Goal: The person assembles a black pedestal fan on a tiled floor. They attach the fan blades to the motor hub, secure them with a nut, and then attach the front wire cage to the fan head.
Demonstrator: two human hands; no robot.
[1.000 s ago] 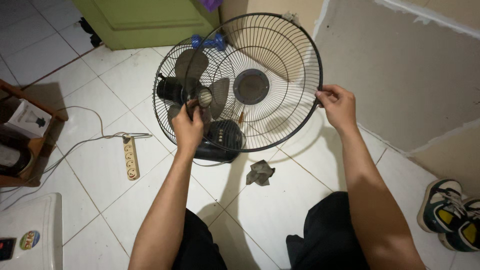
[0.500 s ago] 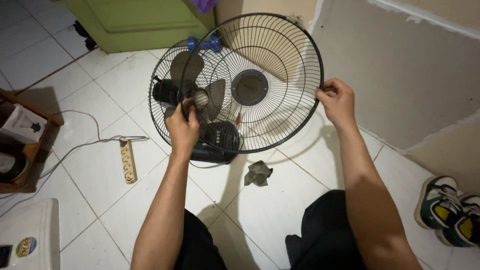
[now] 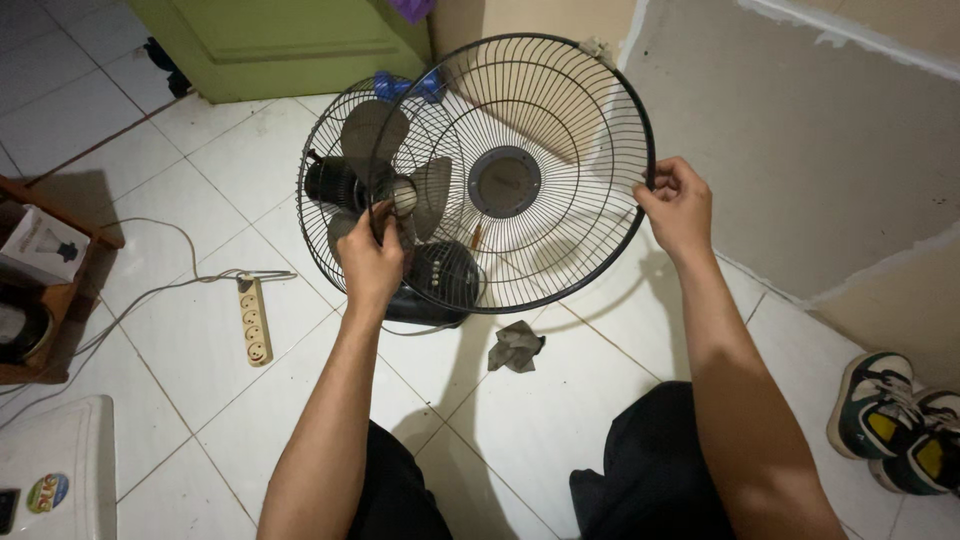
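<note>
Front grille: round, black wire, held upright before fan; left hand clamped on near-left rim; right hand clamped opposite; both equally near.

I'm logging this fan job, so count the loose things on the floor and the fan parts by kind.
Wire fan guards: 2, front guard held by both hands, rear guard on the fan
Power strips: 1
Crumpled cloths: 1
Shoes: 2
Total: 6
</note>
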